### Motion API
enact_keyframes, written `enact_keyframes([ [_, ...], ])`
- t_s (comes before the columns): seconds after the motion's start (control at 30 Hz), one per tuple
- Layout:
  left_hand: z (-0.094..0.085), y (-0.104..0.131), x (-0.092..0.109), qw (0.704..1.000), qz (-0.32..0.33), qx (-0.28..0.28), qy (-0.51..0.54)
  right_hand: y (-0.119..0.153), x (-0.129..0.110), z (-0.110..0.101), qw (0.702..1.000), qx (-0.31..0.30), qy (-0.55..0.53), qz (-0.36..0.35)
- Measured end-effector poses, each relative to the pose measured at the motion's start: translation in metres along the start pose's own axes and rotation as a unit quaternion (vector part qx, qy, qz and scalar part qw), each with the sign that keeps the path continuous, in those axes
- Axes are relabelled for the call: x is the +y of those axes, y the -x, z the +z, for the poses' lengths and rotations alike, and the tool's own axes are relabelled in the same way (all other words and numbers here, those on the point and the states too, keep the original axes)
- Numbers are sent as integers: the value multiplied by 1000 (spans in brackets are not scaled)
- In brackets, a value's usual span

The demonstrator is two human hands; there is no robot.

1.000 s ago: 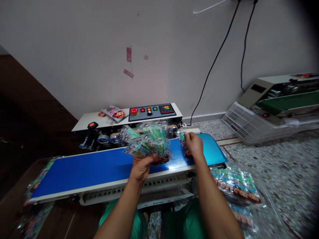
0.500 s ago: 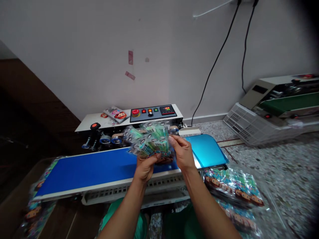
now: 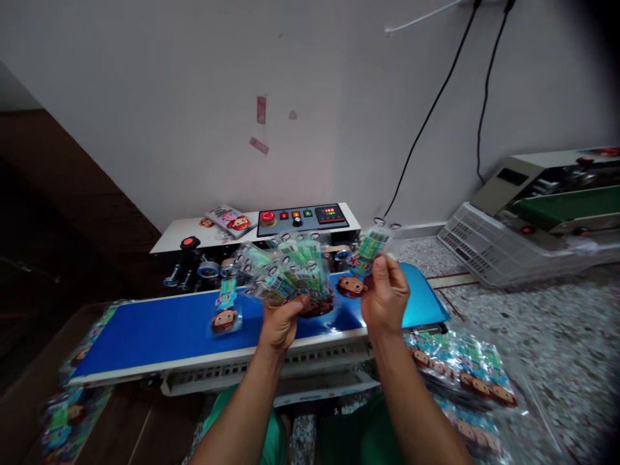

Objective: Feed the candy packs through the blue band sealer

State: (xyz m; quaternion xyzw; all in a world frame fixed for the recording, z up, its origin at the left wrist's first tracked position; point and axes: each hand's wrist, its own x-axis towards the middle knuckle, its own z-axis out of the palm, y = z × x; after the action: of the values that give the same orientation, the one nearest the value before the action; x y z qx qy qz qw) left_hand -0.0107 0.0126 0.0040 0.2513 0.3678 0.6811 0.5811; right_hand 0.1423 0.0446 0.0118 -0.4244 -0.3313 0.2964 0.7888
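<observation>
My left hand is closed on a fanned bunch of clear plastic packets with green and blue print, barcodes and cartoon faces. Between the thumb and fingers of my right hand is a single packet, held up to the right of the bunch. Both hands are above the blue belt of a band sealing machine. On that belt, left of my left hand, lies another packet with a cartoon face at its lower end. What the packets contain I cannot make out.
Behind the belt is the machine's control panel, with a flat printed bag on its housing. Filled bags lie on the floor at right. A white crate holds a second machine. A cardboard box stands lower left.
My right hand has moved right, away from the bunch, with one packet in it. A packet now shows on the belt at left. My left hand keeps its hold.
</observation>
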Motion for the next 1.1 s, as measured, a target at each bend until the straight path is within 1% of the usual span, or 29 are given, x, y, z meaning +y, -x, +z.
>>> enact_keyframes([
  [0.07,-1,0,2,1000,2,-3,0,-18,1,-17,999,-10,41,18],
  [0.13,-1,0,4,1000,8,-11,-5,-34,5,-37,991,-47,97,82],
  [0.2,0,1,5,1000,7,-19,-10,-47,13,-57,974,-70,156,149],
  [0.27,2,2,6,999,-9,-33,-12,-54,23,-72,953,-83,223,187],
  [0.33,3,3,6,998,-33,-47,-14,-59,32,-80,936,-90,293,175],
  [0.4,4,4,6,998,-45,-46,-19,-61,40,-83,922,-94,354,129],
  [0.5,3,4,6,999,-29,-26,-23,-62,50,-79,898,-105,422,65],
  [0.6,3,4,4,999,-32,-29,-28,-55,55,-67,876,-144,458,42],
  [0.67,4,4,3,999,-32,-31,-32,-47,52,-56,866,-164,472,9],
  [0.7,4,3,2,999,-25,-27,-34,-41,48,-49,866,-164,473,-17],
  [0.73,5,3,1,999,-15,-23,-37,-34,41,-42,872,-163,460,-42],
  [0.77,6,3,0,999,-7,-20,-40,-27,33,-34,884,-164,434,-63],
  [0.8,6,2,-1,999,4,-17,-42,-19,23,-27,902,-172,389,-72],
  [0.83,7,1,-2,999,15,-14,-43,-12,13,-20,924,-198,322,-67],
  [0.87,7,1,-2,999,24,-12,-40,-4,2,-13,937,-227,257,-61],
  [0.9,8,0,-2,999,32,-10,-36,3,-7,-7,943,-250,212,-64],
  [0.93,8,0,-2,999,38,-8,-31,9,-14,-2,945,-260,183,-80],
  [0.97,8,0,-2,999,43,-7,-26,14,-19,3,946,-259,168,-98],
  [1.03,9,1,-1,999,36,-8,-24,21,-25,9,951,-230,161,-127],
  [1.1,9,2,-1,999,16,-6,-29,25,-24,12,962,-193,156,-112],
])
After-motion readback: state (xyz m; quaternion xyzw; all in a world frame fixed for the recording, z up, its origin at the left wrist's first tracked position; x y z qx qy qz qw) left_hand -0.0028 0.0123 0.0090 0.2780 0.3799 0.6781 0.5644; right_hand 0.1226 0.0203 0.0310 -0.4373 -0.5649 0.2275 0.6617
